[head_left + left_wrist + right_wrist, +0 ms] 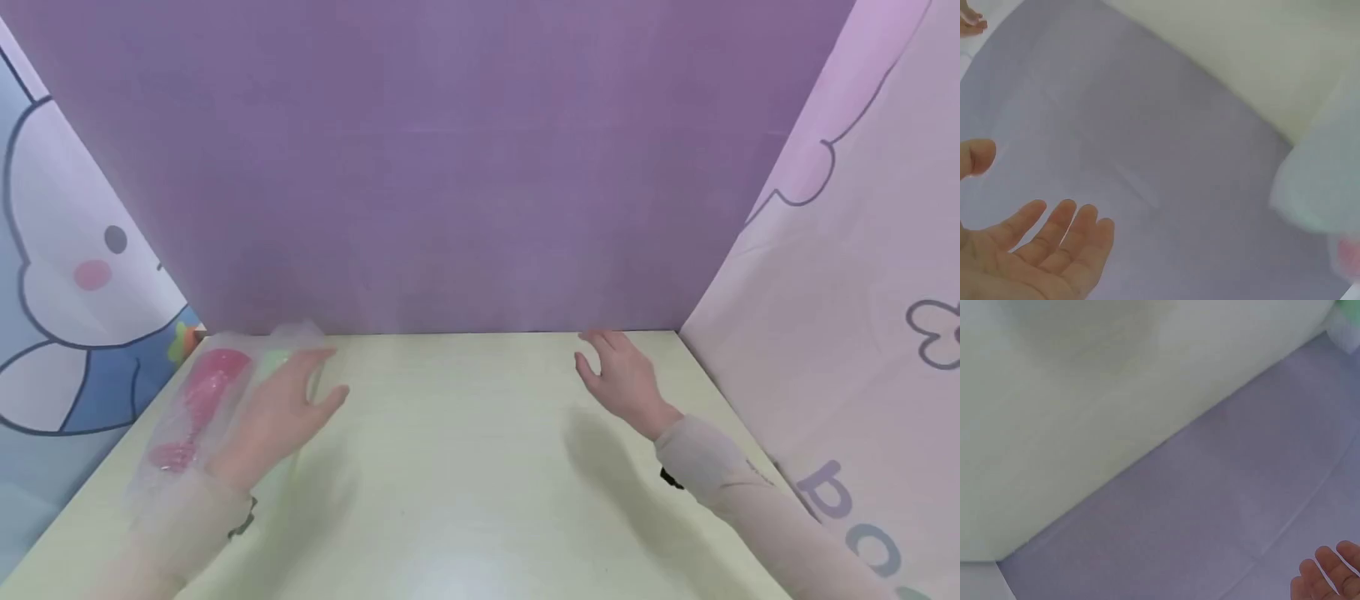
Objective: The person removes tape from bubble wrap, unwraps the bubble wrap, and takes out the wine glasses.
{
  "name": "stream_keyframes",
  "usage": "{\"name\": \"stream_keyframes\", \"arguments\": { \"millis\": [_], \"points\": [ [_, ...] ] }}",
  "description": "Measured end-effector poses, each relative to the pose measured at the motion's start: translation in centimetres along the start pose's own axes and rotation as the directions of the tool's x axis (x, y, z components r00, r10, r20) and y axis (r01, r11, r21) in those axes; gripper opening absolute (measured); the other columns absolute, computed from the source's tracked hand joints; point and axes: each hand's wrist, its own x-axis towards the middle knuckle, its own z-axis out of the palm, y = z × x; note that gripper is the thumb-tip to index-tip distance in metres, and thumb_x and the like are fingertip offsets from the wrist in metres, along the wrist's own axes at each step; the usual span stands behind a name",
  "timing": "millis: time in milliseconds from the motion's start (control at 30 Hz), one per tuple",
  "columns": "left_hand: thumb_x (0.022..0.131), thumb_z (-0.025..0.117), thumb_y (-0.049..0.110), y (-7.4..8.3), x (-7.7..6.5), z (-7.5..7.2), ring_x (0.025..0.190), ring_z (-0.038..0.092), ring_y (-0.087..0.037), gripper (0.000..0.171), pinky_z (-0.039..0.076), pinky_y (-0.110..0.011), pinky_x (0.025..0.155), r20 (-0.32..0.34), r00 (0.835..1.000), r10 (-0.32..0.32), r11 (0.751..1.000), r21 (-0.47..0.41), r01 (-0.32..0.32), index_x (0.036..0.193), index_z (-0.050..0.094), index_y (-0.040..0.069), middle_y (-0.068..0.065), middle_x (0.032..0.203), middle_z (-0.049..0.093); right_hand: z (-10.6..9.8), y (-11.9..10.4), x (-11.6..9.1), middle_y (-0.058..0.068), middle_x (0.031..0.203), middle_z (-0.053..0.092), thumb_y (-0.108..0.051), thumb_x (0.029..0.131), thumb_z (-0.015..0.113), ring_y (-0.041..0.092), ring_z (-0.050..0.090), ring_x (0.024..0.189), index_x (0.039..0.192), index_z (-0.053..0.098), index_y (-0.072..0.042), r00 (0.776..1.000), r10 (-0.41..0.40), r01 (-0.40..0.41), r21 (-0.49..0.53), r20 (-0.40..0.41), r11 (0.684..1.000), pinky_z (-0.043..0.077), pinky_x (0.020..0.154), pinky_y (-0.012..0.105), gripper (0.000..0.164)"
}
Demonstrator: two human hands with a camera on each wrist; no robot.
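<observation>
My left hand [273,417] is held over the table at the left with fingers and thumb spread apart, overlapping a clear plastic bag [157,429] in the head view. Through the plastic show a pink piece [213,375] with a rounded end and something pale green [273,361]; my hand and wrist hide part of the bag. In the left wrist view the palm [1041,262] is bare and the bag [1319,181] is off to the right. Over the table's right half my right hand [624,382] hovers with fingers loosely bent, holding nothing, its shadow on the tabletop.
The pale tabletop [457,433] runs back to an upright purple panel [465,167]. A side panel with a cartoon figure [90,225] stands at the left. Another, pale with line drawings and lettering [847,275], borders the right.
</observation>
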Motion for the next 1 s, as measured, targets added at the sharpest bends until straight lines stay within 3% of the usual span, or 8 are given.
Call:
{"name": "stream_keyframes", "arguments": {
  "millis": [267,500,700,867,1000],
  "points": [
    [0.086,0.061,0.029,-0.8,-3.3,2.7,0.116,0.047,-0.042,0.051,0.041,-0.055,0.094,0.004,1.0,-0.003,0.998,-0.07,0.004,0.128,0.049,0.001,-0.022,0.126,0.052,2.4,-0.3,-2.7,0.012,0.103,0.066,-0.021,0.086,0.058,0.029,0.06,0.097,0.108,0.063,-0.003,0.997,-0.021,0.02,0.017,0.072,1.0,0.055,0.067,0.042,0.028],
    [0.086,0.061,0.033,-2.3,-4.9,2.5,0.114,0.048,-0.043,0.054,0.041,-0.056,0.093,0.083,0.996,-0.013,0.999,-0.041,0.017,0.126,0.049,-0.002,-0.024,0.124,0.052,3.9,-0.1,-4.1,0.01,0.102,0.066,-0.02,0.085,0.061,0.027,0.061,0.096,0.106,0.064,-0.004,0.988,-0.011,0.01,0.008,0.157,1.0,0.055,0.07,0.04,0.027],
    [0.087,0.058,0.041,-6.9,-4.2,1.4,0.12,0.037,-0.049,0.075,0.035,-0.063,0.094,0.178,0.98,-0.084,0.996,-0.018,0.089,0.137,0.029,-0.007,-0.031,0.134,0.037,4.6,-0.3,-5.1,0.009,0.102,0.066,-0.019,0.083,0.062,0.026,0.061,0.096,0.103,0.065,-0.004,0.98,-0.042,0.042,0.005,0.194,0.999,0.056,0.07,0.038,0.025],
    [0.088,0.053,0.046,-11.1,-3.0,1.0,0.125,0.024,-0.051,0.089,0.027,-0.071,0.093,0.268,0.955,-0.129,0.983,-0.094,0.159,0.144,0.006,-0.004,-0.033,0.141,0.023,5.1,-0.5,-5.6,0.007,0.102,0.066,-0.019,0.083,0.063,0.025,0.061,0.096,0.101,0.066,-0.005,0.977,-0.07,0.071,0.005,0.201,0.997,0.056,0.069,0.036,0.024],
    [0.09,0.049,0.048,-13.3,-2.2,1.3,0.128,0.016,-0.052,0.087,0.021,-0.073,0.093,0.297,0.946,-0.134,0.974,-0.138,0.181,0.145,0.005,-0.003,-0.033,0.145,0.015,5.2,-0.5,-6.0,0.006,0.103,0.065,-0.019,0.083,0.063,0.025,0.061,0.097,0.102,0.066,-0.006,0.972,-0.069,0.069,0.008,0.224,0.998,0.056,0.071,0.036,0.023]
  ]
}}
